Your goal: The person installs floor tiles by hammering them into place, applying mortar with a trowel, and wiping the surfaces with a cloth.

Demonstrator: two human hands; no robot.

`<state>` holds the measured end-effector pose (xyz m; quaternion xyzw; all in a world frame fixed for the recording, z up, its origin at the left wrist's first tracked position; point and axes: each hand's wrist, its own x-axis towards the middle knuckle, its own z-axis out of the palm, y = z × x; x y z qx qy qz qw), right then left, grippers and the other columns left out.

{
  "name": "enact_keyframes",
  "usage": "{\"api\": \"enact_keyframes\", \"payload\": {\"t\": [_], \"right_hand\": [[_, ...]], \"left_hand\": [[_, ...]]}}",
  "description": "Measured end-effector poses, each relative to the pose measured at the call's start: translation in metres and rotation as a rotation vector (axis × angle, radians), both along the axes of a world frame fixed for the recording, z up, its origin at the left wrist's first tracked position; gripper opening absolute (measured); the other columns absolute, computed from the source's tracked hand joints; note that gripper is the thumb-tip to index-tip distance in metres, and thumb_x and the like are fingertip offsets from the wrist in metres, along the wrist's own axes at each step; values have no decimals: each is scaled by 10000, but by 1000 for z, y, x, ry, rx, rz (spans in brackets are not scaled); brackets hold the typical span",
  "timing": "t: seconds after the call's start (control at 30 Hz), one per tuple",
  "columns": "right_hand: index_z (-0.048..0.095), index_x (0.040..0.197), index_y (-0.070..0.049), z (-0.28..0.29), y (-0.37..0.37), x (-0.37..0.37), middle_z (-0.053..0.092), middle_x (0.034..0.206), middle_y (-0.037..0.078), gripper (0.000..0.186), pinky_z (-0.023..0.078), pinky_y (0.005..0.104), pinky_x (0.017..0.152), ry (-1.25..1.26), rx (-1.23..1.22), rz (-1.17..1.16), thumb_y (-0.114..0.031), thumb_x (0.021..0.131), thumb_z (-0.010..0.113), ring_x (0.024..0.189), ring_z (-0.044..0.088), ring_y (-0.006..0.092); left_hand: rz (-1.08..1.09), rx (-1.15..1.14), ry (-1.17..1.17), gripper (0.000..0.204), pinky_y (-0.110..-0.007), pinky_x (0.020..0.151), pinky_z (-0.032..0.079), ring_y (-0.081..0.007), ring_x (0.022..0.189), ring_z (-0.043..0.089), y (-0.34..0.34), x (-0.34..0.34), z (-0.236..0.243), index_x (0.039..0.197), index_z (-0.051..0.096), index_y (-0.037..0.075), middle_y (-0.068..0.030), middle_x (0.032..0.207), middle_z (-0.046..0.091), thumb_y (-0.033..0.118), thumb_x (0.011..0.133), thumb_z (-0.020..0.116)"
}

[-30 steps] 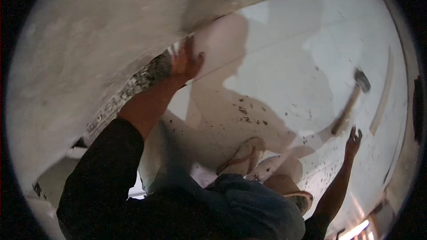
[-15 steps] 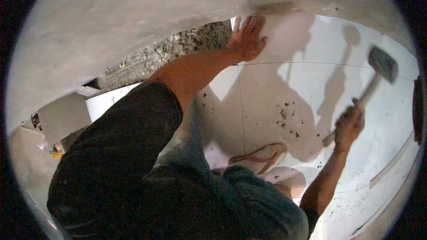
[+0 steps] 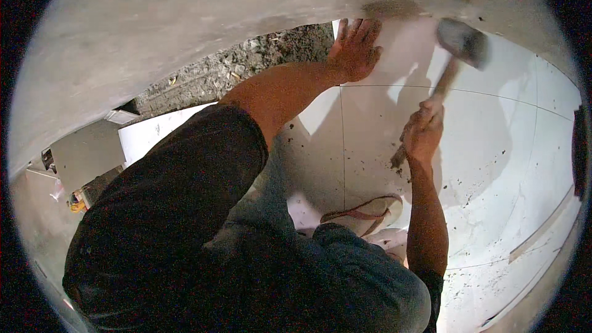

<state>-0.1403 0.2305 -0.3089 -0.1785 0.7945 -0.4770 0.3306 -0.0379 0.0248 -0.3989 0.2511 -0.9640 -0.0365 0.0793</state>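
My right hand (image 3: 424, 131) is closed round the wooden handle of a mallet (image 3: 462, 43) with a dark, blocky head. The head is slightly smeared by motion and appears over the far tile, near the wall; whether it touches the tile I cannot tell. My left hand (image 3: 356, 52) lies flat with fingers spread on the left part of a white floor tile (image 3: 425, 37), close to the wall's base. Beside that hand, the tile's left edge borders a strip of rough grey mortar bed (image 3: 246, 65).
A plastered wall (image 3: 185, 18) runs along the far side. Dark crumbs are scattered over the laid tiles (image 3: 370, 117). My sandalled foot (image 3: 364, 214) stands on them. At far left are a grey board-like piece (image 3: 86, 157) and a small yellow item (image 3: 77, 202). A thin strip (image 3: 539, 228) lies at right.
The mallet has swung from the right toward the far middle, nearer my left hand. My left hand stays flat on the tile; the whole view has shifted slightly.
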Motion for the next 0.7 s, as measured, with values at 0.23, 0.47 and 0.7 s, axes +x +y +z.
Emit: {"api": "enact_keyframes", "payload": {"t": [0.23, 0.47, 0.7], "right_hand": [[470, 1045, 7, -4, -3, 9, 593, 712, 254, 374, 460, 494, 583, 162, 143, 142, -355, 993, 394, 672, 615, 436], [474, 1008, -4, -6, -4, 13, 572, 713, 242, 412, 450, 477, 597, 168, 120, 228, -403, 999, 372, 669, 597, 417], [466, 978, -4, -21, -5, 15, 556, 663, 229, 349, 439, 467, 544, 203, 72, 171, -346, 1005, 402, 585, 586, 368]], "left_hand": [[2, -25, -11, 587, -596, 1080, 197, -402, 1316, 307, 0, -1, 3, 1394, 329, -4, -231, 1413, 337, 350, 935, 419], [28, -17, -74, 591, -561, 1126, 111, -363, 1381, 221, -1, -3, -3, 1424, 281, -2, -208, 1465, 274, 352, 956, 355], [27, 10, -99, 608, -543, 1137, 102, -351, 1385, 223, -2, -1, -5, 1431, 252, -11, -197, 1468, 278, 345, 950, 365]]}}
